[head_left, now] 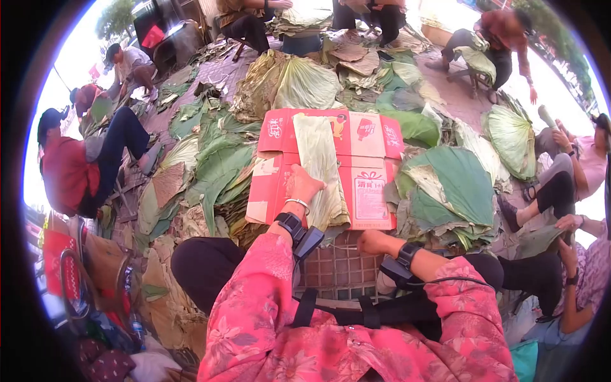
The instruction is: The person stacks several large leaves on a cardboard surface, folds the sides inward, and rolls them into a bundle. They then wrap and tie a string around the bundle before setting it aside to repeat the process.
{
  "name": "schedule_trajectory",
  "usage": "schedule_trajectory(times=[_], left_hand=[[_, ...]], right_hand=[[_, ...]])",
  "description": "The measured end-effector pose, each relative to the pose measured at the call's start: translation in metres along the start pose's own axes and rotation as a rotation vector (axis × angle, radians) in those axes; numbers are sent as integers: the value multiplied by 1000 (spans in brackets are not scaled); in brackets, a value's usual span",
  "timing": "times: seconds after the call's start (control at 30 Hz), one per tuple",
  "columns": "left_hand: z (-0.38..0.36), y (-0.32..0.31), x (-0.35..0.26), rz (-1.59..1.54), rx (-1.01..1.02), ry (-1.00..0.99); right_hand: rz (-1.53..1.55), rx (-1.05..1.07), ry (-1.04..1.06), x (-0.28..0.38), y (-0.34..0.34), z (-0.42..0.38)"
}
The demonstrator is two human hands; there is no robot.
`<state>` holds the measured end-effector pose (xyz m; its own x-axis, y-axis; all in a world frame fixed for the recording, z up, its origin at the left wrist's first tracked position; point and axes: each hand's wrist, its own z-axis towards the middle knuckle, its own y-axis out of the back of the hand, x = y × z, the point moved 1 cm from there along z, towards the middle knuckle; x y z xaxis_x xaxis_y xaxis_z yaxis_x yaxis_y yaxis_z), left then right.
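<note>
A flattened red cardboard box (370, 172) lies in front of me on top of a crate-like grid (340, 270). Across it runs a long, pale green dried lotus leaf (321, 153), folded into a narrow strip. My left hand (305, 188) is closed at the strip's left edge, its fingers curled against the leaf. Just below the cardboard's lower edge, my right hand (377, 242) is also closed, to the right of the leaf's lower end. Whatever its fingers hold, if anything, is hidden.
Stacked green leaves (452, 188) lie right of the cardboard, with more leaves (223, 172) to its left. A large pale leaf pile (293, 79) rises beyond. Several people sit around, one in a red top (70, 165) at left. A chair (76, 280) stands at lower left.
</note>
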<state>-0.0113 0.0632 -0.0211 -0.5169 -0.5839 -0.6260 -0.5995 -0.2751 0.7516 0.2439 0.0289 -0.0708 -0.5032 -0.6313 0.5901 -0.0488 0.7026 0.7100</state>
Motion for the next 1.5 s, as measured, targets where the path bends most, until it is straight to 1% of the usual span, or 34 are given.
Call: schedule_trajectory(times=[0.07, 0.1, 0.17, 0.2, 0.27, 0.3, 0.37, 0.4, 0.47, 0.5, 0.6, 0.63, 0.67, 0.73, 0.8, 0.83, 0.93, 0.97, 1.0, 1.07, 1.1, 1.2, 1.3, 1.4, 1.43, 1.5], left_hand=[[3, -3, 4, -264, 168, -110], [1, -3, 6, -394, 255, -161], [-17, 6, -2, -589, 238, -104], [-25, 12, -8, -689, 228, -75], [-33, 29, -7, -1045, 364, -94], [-35, 38, -2, -1224, 431, -99], [-31, 58, 14, -1386, 487, -70], [-31, 65, 18, -1467, 513, -56], [-51, 86, 9, -1568, 530, -78], [-61, 93, 9, -1618, 537, -88], [-74, 87, 17, -1673, 630, -49], [-81, 79, 16, -1689, 681, -9], [-87, 70, 15, -1666, 745, 37], [-110, 60, -1, -1551, 800, 48], [-115, 46, -8, -1552, 886, 56], [-121, 50, -19, -1591, 914, 27], [-111, 58, -32, -1672, 906, -23], [-108, 62, -36, -1650, 899, -31], [-105, 67, -38, -1547, 874, -20], [-97, 78, -41, -1340, 817, 2], [-93, 80, -42, -1260, 768, 12], [-85, 74, -43, -1122, 606, -138], [-63, 42, -27, -950, 468, -134], [-52, 19, -13, -771, 374, -214], [-52, 18, -13, -558, 250, -287], [-53, 14, -13, -124, 2, -415]], right_hand=[[164, 35, -67, -3, 26, -4], [155, 32, -112, 1, 39, -8], [137, 35, -200, 13, 66, -19], [222, -10, -192, 14, 78, -22], [401, -97, -181, 14, 93, -31], [440, -180, -190, 11, 101, -34], [513, -347, -204, 6, 116, -36], [549, -390, -204, 1, 118, -35], [608, -478, -196, -7, 125, -28], [589, -556, -192, 6, 134, -32], [662, -643, -202, 18, 143, -27], [708, -644, -141, 28, 147, -28], [753, -642, -79, 39, 150, -29], [782, -627, 23, 56, 154, -24], [761, -600, 88, 67, 148, -20], [860, -563, 173, 68, 141, -15], [766, -554, 233, 66, 131, -11], [738, -592, 225, 64, 131, -10], [697, -616, 180, 58, 132, -11], [618, -666, 94, 45, 136, -12], [490, -721, -11, 49, 145, -19], [529, -721, -12, 45, 147, -15], [377, -857, -22, 55, 143, -5], [270, -878, -7, 67, 137, 12], [176, -806, -19, 66, 134, 22], [144, -746, -39, 61, 121, 42]])
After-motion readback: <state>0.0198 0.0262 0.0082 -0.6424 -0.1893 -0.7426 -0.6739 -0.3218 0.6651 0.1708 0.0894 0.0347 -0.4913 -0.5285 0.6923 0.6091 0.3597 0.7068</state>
